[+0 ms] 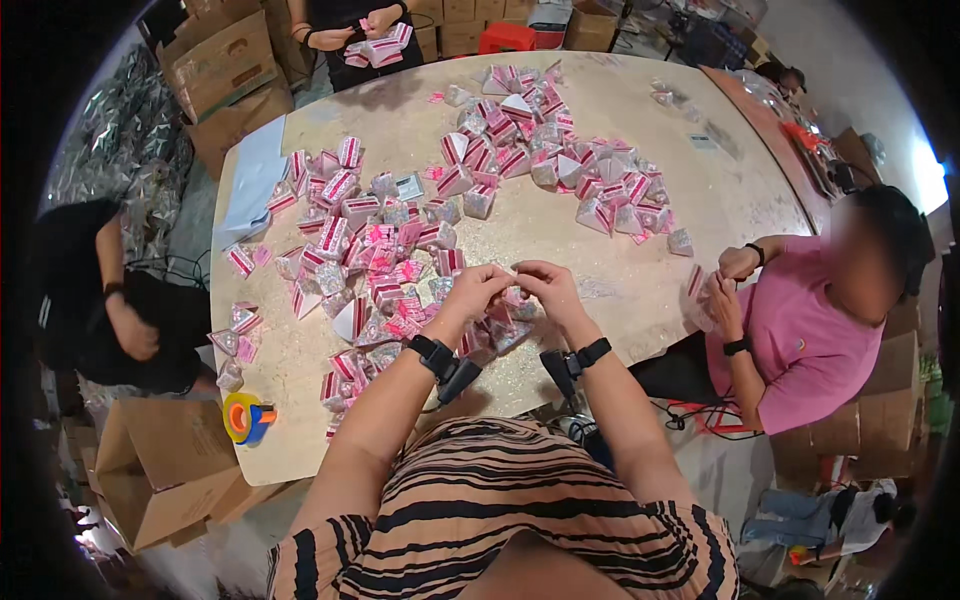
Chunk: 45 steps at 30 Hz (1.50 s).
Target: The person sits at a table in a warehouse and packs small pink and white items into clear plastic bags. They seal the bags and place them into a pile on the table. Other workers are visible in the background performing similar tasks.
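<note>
"Fingers?"

"Left hand (pixel 478 292) and right hand (pixel 553 290) curl, tips nearly meeting; whether they pinch anything, I can't tell."

"Packets (pixel 333 237)?"

"Heaped nine to one o'clock of the hands, some partly hidden by the left forearm (pixel 383 400)."

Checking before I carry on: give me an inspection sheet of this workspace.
Surface: pale table, littered with shiny specks.
Job's things: many pink-and-white packets, loosely heaped.
Clutter: yellow-and-blue tape holder at left edge; pale sheets at far left.
Hands: left hand and right hand, fingertips close together; anything held is unclear.
Cables: dark cables off the near right edge.
Surroundings: co-workers left, right and across; cardboard boxes around.
</note>
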Motion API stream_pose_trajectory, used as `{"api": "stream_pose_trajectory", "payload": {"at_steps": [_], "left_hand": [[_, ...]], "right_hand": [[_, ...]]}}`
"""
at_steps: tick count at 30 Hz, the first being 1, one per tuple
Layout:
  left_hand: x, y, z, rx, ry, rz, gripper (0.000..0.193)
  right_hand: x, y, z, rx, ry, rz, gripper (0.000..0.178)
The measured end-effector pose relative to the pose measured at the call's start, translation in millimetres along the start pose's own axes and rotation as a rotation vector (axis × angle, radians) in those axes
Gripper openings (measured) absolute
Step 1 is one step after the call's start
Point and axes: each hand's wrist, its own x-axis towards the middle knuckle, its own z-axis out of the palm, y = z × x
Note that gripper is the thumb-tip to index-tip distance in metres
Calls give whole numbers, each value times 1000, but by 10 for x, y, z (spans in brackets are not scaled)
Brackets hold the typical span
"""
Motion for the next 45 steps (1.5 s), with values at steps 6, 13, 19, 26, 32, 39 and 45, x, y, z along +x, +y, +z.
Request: {"api": "stream_pose_trajectory", "payload": {"at_steps": [6, 13, 19, 26, 32, 39, 45], "left_hand": [[7, -5, -43, -53, -50, -68, 13], [32, -102, -16, 455, -7, 67, 18], [-13, 3, -56, -539, 12, -60, 18], [-150, -65, 85, 181, 80, 190, 19], [-5, -262, -14, 360, 126, 210, 19], [-78, -128, 48, 317, 74, 141, 16], [-7, -263, -36, -143, 64, 4, 16]], "right_hand": [[23, 63, -36, -17, -82, -35, 10], [174, 28, -150, -11, 265, -158, 8], [-119, 258, -184, -440, 330, -197, 8], [-113, -19, 249, -650, 188, -621, 7], [-117, 62, 222, -506, 177, -348, 5], [-45, 125, 202, -348, 138, -285, 8], [-148, 151, 132, -568, 181, -295, 10]]}}
